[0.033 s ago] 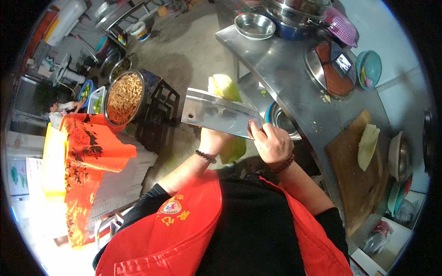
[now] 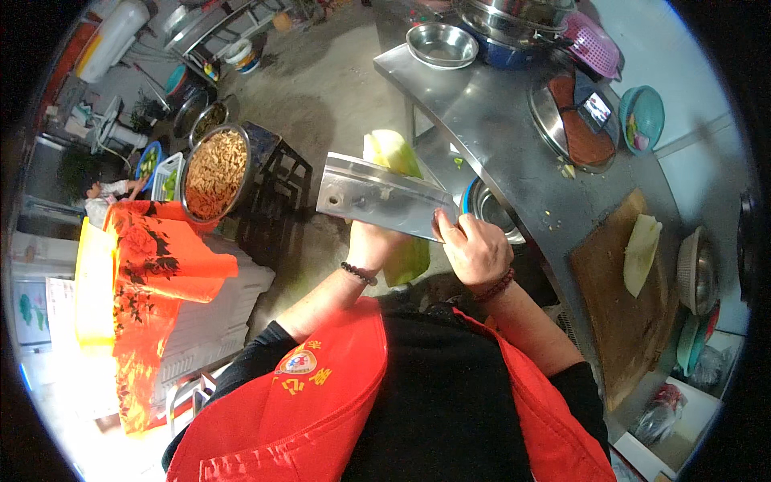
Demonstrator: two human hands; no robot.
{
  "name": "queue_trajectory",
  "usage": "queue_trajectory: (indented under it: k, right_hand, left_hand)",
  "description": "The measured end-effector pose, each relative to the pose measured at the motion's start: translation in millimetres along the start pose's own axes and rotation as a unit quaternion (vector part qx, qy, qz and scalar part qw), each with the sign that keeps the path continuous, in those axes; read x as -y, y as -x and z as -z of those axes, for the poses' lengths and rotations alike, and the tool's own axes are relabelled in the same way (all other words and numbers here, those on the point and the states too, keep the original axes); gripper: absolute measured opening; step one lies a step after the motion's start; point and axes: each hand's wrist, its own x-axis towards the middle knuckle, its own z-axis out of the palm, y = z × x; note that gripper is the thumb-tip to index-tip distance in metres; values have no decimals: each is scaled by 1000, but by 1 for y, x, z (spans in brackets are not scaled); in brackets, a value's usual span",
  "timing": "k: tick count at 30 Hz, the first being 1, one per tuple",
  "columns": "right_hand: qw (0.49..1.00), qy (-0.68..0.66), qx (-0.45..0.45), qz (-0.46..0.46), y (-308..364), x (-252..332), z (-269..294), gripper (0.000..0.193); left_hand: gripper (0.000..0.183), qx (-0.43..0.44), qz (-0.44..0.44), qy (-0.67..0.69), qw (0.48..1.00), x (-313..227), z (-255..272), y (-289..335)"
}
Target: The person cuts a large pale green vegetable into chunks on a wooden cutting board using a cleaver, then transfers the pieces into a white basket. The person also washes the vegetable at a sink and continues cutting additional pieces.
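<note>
My right hand [image 2: 479, 251] is closed around the handle end of a broad metal cleaver [image 2: 384, 197], held in front of my chest with its blade pointing left. Beneath the blade is a long pale-green gourd [image 2: 393, 153]; its cut, whitish end shows beyond the cleaver, and its lower part shows below. My left hand [image 2: 376, 239] is under the blade against the gourd, apparently holding it, with its fingers hidden by the cleaver. Both wrists wear dark bead bracelets. Another pale-green gourd piece [image 2: 643, 255] lies on the wooden chopping board [image 2: 608, 321] at my right.
A steel counter [image 2: 506, 120] runs along the right, with a steel bowl [image 2: 442, 44], a round lid [image 2: 549, 120] and a phone [image 2: 596, 108]. Below its edge sits a metal basin [image 2: 484, 210]. At left stand a bowl of shredded food [image 2: 215, 173], a black crate [image 2: 281, 173] and an orange cloth [image 2: 152, 265].
</note>
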Motion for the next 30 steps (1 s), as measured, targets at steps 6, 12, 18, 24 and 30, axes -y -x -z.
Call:
queue_trajectory:
  k: [6, 12, 18, 24, 30]
  right_hand:
    - [981, -127, -12, -146, -1, -3, 16, 12]
    - [900, -196, -61, -386, 16, -54, 15, 15]
    - [872, -59, -128, -470, 66, -134, 47, 23]
    - [779, -191, -129, -583, 112, -138, 77, 18]
    - [702, -504, -47, -501, 122, -116, 84, 17]
  left_hand:
    - [74, -8, 53, 20, 998, 0, -13, -13]
    - [75, 34, 57, 82, 994, -14, -34, -24]
    - [75, 78, 46, 125, 988, -18, -54, -31]
    - [76, 100, 32, 126, 986, -23, -72, -36]
    - [69, 119, 82, 71, 987, -56, -87, -43]
